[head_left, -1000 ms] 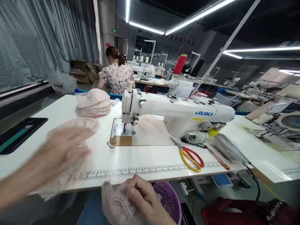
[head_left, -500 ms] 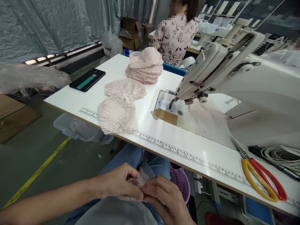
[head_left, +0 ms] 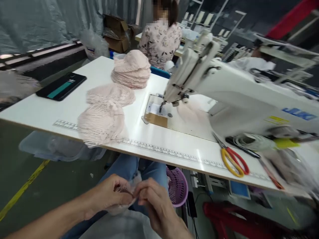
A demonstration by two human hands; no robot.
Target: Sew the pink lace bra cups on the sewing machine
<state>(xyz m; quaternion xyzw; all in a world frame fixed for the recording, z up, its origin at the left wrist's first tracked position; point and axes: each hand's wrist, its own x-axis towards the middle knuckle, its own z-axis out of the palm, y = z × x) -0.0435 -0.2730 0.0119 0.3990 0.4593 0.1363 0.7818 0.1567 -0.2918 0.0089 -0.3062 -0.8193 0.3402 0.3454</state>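
Observation:
Over my lap, my left hand (head_left: 108, 196) is closed around a pale pink lace piece (head_left: 122, 190), mostly hidden by the fingers. My right hand (head_left: 156, 204) meets it from the right, thumb and fingers pinched at the fabric's edge. On the white table above them, two pale pink lace cups (head_left: 101, 124) lie partly overlapping, the nearer one hanging slightly over the front edge. Behind these stands a stack of similar lace cups (head_left: 132, 69). To the right, a sewing machine (head_left: 185, 71) has pink fabric (head_left: 193, 111) lying under its arm.
Scissors with yellow and red handles (head_left: 234, 161) lie near the table's front edge. A black phone (head_left: 62, 87) rests at the left. Below the table are a purple basket (head_left: 183, 189) and a clear plastic bin (head_left: 32, 146). A person in a floral top (head_left: 160, 41) sits beyond.
The view has swung right, so the table and machine appear further left and more shows on the right. Both hands stay together at the lace piece, the right fingers more bunched.

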